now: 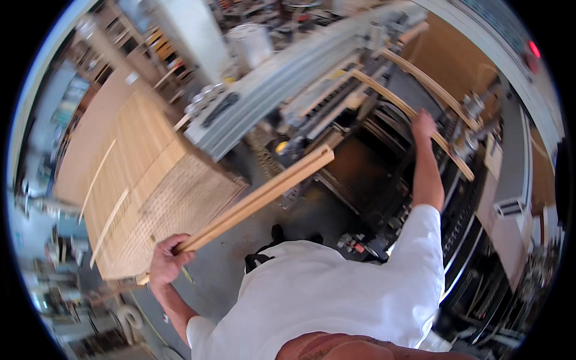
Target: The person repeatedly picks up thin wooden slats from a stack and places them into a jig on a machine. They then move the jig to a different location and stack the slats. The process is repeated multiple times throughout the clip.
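Currently, the left hand [168, 262] is gripping, fingers wrapped shut, the near ends of several long pale wooden strips [258, 198], their long axis running up-right toward the grey metal machine [288, 78]. By the look of it, they are not yet set down anywhere. The right hand [423, 125] is resting on a curved wooden slat [414, 114] on the machine; its grip is unclear. A stack of pale wooden boards [150, 174] is standing left.

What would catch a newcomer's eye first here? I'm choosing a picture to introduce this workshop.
Most striking are the long wooden strips that the left hand grips at one end, running diagonally across the middle. To the left stands a big stack of wooden slats. On the right, the right hand reaches out to a curved wooden strip lying on the large machine.
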Demonstrator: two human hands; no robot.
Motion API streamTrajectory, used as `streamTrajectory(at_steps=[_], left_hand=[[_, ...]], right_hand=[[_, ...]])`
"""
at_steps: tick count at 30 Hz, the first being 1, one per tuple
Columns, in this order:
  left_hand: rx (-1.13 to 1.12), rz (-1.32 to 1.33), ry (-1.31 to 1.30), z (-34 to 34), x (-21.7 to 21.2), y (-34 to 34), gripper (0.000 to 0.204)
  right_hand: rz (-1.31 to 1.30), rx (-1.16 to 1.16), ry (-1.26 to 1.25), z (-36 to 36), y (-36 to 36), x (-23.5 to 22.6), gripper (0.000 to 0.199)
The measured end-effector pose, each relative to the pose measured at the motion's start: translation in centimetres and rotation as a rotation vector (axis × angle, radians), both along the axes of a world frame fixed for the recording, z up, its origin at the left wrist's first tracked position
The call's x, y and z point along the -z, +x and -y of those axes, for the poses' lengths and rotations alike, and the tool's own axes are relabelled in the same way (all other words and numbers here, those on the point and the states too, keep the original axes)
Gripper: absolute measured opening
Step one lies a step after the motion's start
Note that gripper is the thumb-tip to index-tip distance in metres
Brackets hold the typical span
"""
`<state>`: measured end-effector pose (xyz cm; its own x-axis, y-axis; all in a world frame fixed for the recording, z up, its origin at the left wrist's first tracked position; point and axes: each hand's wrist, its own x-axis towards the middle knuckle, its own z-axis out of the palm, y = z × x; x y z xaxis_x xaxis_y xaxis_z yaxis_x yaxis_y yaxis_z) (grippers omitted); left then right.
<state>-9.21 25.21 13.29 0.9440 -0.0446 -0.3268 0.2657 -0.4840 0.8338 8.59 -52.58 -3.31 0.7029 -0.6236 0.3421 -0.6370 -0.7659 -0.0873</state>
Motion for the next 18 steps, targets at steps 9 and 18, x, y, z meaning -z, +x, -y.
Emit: streamTrajectory(at_steps=[9,18], left_hand=[[-0.189,0.401,-0.2,-19.0,-2.7,0.1,0.041],[-0.501,0.454,0.159,-31.5,0.8,19.8,0.038]], right_hand=[[0.659,-0.533,0.565,-19.5,-3.0,-4.1,0.028],[0.465,-0.751,1.214,-46.7,-9.6,4.0,0.02]])
